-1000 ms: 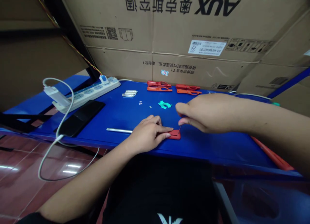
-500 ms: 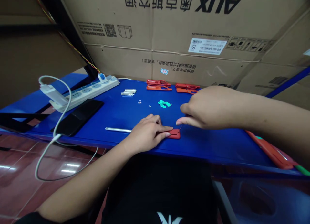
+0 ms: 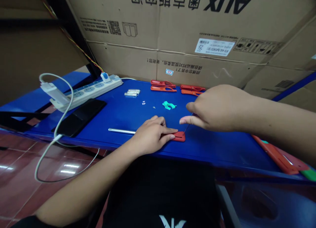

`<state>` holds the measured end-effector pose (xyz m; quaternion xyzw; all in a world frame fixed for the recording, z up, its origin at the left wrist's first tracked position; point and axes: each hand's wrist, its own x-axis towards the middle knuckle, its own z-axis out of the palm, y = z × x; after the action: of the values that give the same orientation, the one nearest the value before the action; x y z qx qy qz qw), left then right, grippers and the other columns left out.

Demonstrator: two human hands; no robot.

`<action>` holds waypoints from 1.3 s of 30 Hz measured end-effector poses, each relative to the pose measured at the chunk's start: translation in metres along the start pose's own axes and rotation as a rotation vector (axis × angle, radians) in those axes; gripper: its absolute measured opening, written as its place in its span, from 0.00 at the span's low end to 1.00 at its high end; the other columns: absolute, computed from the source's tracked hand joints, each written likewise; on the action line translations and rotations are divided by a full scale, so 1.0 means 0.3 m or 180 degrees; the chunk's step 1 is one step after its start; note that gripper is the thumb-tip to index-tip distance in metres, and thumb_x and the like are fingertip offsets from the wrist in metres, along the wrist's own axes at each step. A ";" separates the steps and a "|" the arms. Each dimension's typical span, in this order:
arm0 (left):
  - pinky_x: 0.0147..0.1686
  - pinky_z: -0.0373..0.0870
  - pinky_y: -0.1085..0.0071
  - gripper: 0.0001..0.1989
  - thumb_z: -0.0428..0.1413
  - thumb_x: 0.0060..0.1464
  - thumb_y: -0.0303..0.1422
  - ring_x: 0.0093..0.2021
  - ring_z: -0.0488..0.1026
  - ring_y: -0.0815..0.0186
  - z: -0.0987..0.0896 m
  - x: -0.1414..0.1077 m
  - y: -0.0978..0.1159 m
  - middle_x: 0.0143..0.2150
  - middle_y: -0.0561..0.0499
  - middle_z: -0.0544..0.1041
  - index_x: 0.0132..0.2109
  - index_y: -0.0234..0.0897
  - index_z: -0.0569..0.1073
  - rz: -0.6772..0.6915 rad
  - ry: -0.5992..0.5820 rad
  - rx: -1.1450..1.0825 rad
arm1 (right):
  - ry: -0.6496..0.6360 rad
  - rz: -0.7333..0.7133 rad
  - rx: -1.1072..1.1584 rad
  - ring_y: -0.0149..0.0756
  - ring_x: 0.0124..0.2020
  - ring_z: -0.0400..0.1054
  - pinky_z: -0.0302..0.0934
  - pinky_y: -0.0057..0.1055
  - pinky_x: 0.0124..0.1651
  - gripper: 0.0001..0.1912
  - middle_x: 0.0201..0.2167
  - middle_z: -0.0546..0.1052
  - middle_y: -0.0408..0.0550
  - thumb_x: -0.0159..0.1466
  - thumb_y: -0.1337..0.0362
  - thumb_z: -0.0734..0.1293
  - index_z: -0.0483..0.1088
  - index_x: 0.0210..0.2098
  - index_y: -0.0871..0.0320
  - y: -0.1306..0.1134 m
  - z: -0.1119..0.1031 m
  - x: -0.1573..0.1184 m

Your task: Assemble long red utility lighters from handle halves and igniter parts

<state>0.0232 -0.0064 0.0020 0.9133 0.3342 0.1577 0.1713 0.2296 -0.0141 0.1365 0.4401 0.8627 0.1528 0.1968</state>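
The left hand [image 3: 151, 136] lies flat and loosely spread on the blue table [image 3: 118, 113], its fingertips [image 3: 171, 131] pressing onto a small red plastic piece [image 3: 179, 136] without closing around it. That piece sits near the table's front edge, between the two hands, low and flat, with rounded corners. A thin wire [image 3: 187, 128] rises from it at a slant toward the right hand [image 3: 217, 109], which hovers just above with its index finger stretched out and its other fingers curled. Whether those fingers pinch the wire is hidden — the tip passes out of sight beneath them.

A steel rod [image 3: 121, 131] lies just beside the left hand. Farther back are a teal plastic piece [image 3: 169, 105], red and orange plastic strips [image 3: 177, 87], and short metal cylinders [image 3: 132, 93] — a power strip [image 3: 86, 91] and a black phone [image 3: 81, 117] lie off to the left.
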 end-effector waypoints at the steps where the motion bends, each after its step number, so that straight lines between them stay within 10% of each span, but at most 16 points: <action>1: 0.45 0.64 0.64 0.17 0.52 0.66 0.43 0.42 0.66 0.62 -0.001 0.000 0.000 0.41 0.48 0.71 0.58 0.52 0.76 -0.0004 -0.0008 -0.0003 | 0.0035 -0.0134 0.0136 0.43 0.27 0.67 0.49 0.34 0.28 0.27 0.27 0.76 0.55 0.70 0.46 0.53 0.73 0.38 0.60 0.004 0.003 -0.002; 16: 0.45 0.64 0.64 0.17 0.51 0.66 0.44 0.42 0.66 0.61 0.000 0.001 0.002 0.41 0.48 0.71 0.58 0.53 0.75 -0.0018 -0.0037 -0.0015 | -0.0443 -0.0566 0.0489 0.37 0.27 0.67 0.49 0.31 0.27 0.11 0.31 0.77 0.51 0.67 0.59 0.62 0.73 0.41 0.58 0.001 -0.020 -0.006; 20: 0.45 0.64 0.63 0.17 0.51 0.66 0.44 0.43 0.66 0.60 -0.002 0.003 0.003 0.41 0.48 0.71 0.58 0.53 0.76 -0.0066 -0.0057 0.0006 | -0.0366 -0.0226 0.0064 0.37 0.22 0.65 0.44 0.32 0.25 0.21 0.23 0.73 0.51 0.70 0.51 0.58 0.74 0.35 0.60 0.003 -0.005 -0.002; 27: 0.46 0.64 0.63 0.17 0.51 0.66 0.44 0.43 0.66 0.61 0.001 -0.001 0.003 0.41 0.48 0.72 0.57 0.53 0.76 -0.0044 0.0009 0.0028 | -0.0482 -0.0777 0.0778 0.37 0.34 0.70 0.54 0.31 0.31 0.07 0.39 0.78 0.49 0.65 0.65 0.64 0.72 0.42 0.56 0.025 -0.002 0.003; 34: 0.45 0.64 0.63 0.17 0.51 0.66 0.43 0.43 0.66 0.61 -0.005 0.002 0.009 0.41 0.48 0.71 0.58 0.52 0.76 -0.0071 -0.0064 0.0034 | -0.0419 -0.0228 -0.0091 0.40 0.24 0.65 0.46 0.34 0.27 0.24 0.20 0.73 0.50 0.67 0.44 0.61 0.74 0.30 0.56 0.012 0.001 0.018; 39: 0.45 0.64 0.63 0.17 0.51 0.66 0.44 0.43 0.66 0.61 0.004 0.003 0.002 0.42 0.49 0.72 0.57 0.54 0.76 -0.0035 0.0031 0.0009 | -0.0286 -0.0637 0.0445 0.41 0.30 0.68 0.51 0.35 0.29 0.14 0.36 0.79 0.52 0.66 0.53 0.65 0.72 0.44 0.56 0.049 0.011 0.012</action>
<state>0.0247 -0.0066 0.0013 0.9109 0.3403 0.1608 0.1692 0.2395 -0.0024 0.1391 0.3709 0.9011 0.0520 0.2183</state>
